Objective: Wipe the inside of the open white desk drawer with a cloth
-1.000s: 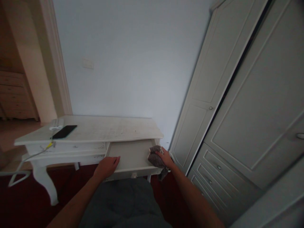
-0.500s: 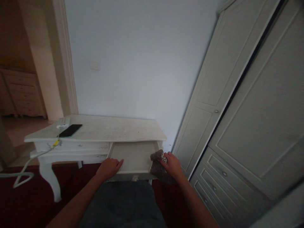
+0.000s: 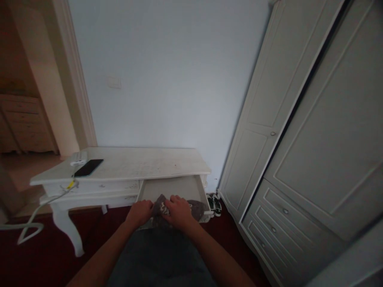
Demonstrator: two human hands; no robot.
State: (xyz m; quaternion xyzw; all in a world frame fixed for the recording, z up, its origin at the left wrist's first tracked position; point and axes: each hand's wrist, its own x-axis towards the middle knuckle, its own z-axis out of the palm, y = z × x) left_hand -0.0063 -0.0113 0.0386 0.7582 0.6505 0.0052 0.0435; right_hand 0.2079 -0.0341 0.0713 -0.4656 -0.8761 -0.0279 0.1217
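The right hand point(image 3: 178, 213) grips a grey-brown patterned fabric cloth point(image 3: 197, 208), bunched across the front edge of an open white wooden drawer point(image 3: 173, 186); the left hand point(image 3: 139, 214) curls by the cloth's left end, its hold unclear. This looks like wiping that edge; the next stroke likely calls for a firm pinch and a steadied drawer

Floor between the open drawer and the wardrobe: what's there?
Dark-and-white shoes, on the red floor between the open drawer and the wardrobe. Shows in the head view.
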